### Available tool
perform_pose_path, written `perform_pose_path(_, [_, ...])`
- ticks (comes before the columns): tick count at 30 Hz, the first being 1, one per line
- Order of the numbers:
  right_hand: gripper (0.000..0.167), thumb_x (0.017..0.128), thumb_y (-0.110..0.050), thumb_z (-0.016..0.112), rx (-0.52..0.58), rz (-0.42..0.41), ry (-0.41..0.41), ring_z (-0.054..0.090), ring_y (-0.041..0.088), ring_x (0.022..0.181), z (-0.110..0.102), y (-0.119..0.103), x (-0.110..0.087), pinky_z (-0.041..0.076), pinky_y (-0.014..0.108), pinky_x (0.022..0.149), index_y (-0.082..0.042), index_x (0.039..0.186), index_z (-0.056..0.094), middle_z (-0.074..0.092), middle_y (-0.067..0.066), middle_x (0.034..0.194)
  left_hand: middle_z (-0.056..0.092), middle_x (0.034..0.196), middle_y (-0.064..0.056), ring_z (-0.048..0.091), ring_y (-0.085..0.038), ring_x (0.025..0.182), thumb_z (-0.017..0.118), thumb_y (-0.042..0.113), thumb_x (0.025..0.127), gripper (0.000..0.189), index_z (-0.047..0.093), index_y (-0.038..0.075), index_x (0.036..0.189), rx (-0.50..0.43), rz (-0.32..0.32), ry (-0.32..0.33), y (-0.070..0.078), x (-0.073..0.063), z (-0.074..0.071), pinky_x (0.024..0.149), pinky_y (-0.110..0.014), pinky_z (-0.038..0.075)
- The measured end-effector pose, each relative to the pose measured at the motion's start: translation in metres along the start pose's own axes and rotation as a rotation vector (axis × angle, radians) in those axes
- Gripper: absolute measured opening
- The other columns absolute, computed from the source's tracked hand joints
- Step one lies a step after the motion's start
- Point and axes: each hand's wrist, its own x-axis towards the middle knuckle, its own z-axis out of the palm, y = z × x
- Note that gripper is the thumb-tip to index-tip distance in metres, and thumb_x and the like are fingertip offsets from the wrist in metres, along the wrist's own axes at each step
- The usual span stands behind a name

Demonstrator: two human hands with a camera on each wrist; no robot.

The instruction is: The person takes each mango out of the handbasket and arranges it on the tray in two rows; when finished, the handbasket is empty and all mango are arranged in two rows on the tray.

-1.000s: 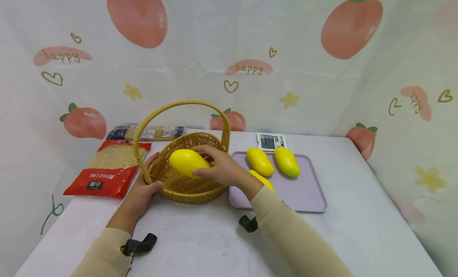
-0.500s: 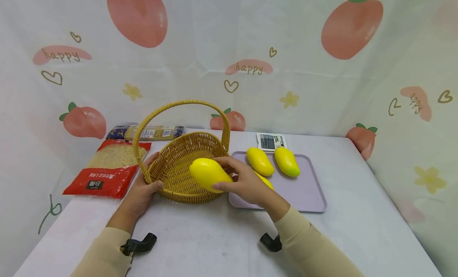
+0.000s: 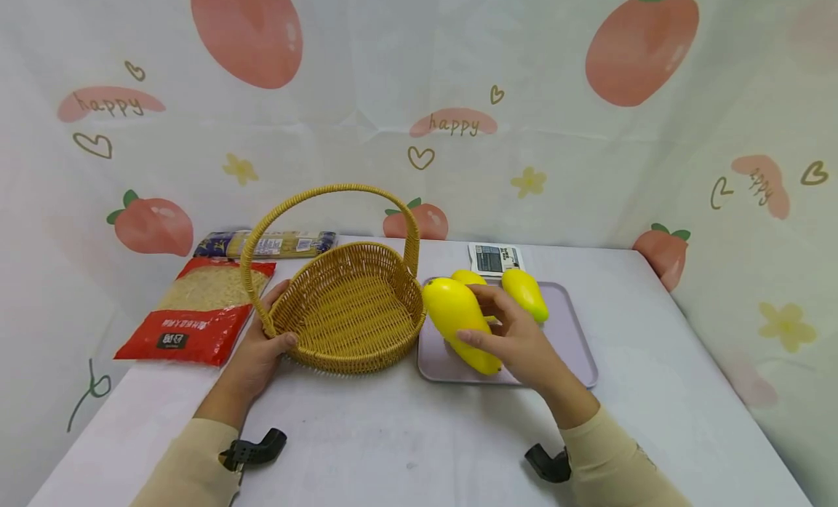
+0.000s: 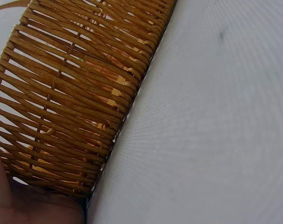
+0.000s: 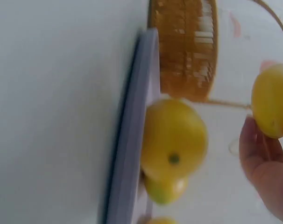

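My left hand (image 3: pixel 258 350) grips the left rim of a round wicker basket (image 3: pixel 353 361) with a tall arched handle, thumb over the front edge. In the left wrist view the woven side (image 4: pixel 62 93) fills the upper left, beside part of the palm. A yellow mango (image 3: pixel 448 303) is held in the fingers of my right hand (image 3: pixel 517 340), above the left part of a lilac tray (image 3: pixel 572 361). In the right wrist view this held mango (image 5: pixel 274 100) is raised off the tray. Another mango (image 3: pixel 483 360) lies beneath it, partly covered by it in the head view.
Two more mangoes lie toward the tray's back, one of them a yellow-green mango (image 3: pixel 525 294). Behind the tray is a small white packet (image 3: pixel 496 259). Left of the basket lie a red bag of grain (image 3: pixel 190 325) and a long pack of noodles (image 3: pixel 281 244) along the wall cloth.
My right hand has carried the mango rightward, from over the basket to over the tray, and the mango has tilted more upright. The left hand and basket stay in place.
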Motion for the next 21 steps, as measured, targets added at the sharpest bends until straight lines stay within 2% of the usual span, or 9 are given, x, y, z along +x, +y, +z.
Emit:
perform_pose_path(6, [0.059,0.101,-0.01,0.08,0.018,-0.006,0.072,0.061,0.036,0.12,-0.03,0.008,-0.007,0.058,0.036,0.098,-0.007,0.154,0.056,0.064,0.014,0.135,0.017,0.177,-0.014,0.025,-0.03,0.158,0.054,-0.001,0.112,0.079,0.019,0.029,0.176,-0.011,0.01,-0.006,-0.001,-0.001,0.001,0.119,-0.025,0.037])
perform_pose_path(9, [0.06,0.103,-0.011,0.078,0.039,0.026,0.088,0.059,0.038,0.124,-0.041,0.009,-0.008,0.058,0.031,0.099,-0.006,0.157,0.053,0.062,0.016,0.14,0.017,0.177,-0.014,0.025,-0.029,0.158,0.054,0.001,0.112,0.078,0.019,0.028,0.176,-0.007,0.022,-0.009,-0.001,-0.002,0.0,0.119,-0.024,0.036])
perform_pose_path(15, [0.061,0.106,-0.017,0.076,0.032,0.104,0.115,0.057,0.038,0.13,-0.058,0.009,-0.01,0.057,0.027,0.099,-0.006,0.159,0.049,0.056,0.02,0.149,0.018,0.176,-0.013,0.028,-0.028,0.157,0.056,0.002,0.112,0.078,0.019,0.028,0.176,0.002,0.021,-0.006,-0.001,-0.003,0.0,0.119,-0.024,0.038])
perform_pose_path(21, [0.059,0.105,-0.019,0.076,0.004,0.155,0.133,0.061,0.038,0.121,-0.07,0.013,-0.016,0.057,0.027,0.097,-0.005,0.157,0.052,0.056,0.02,0.143,0.017,0.177,-0.012,0.025,-0.03,0.157,0.056,0.001,0.112,0.08,0.02,0.032,0.176,0.022,0.006,0.002,-0.001,-0.001,0.0,0.118,-0.022,0.038])
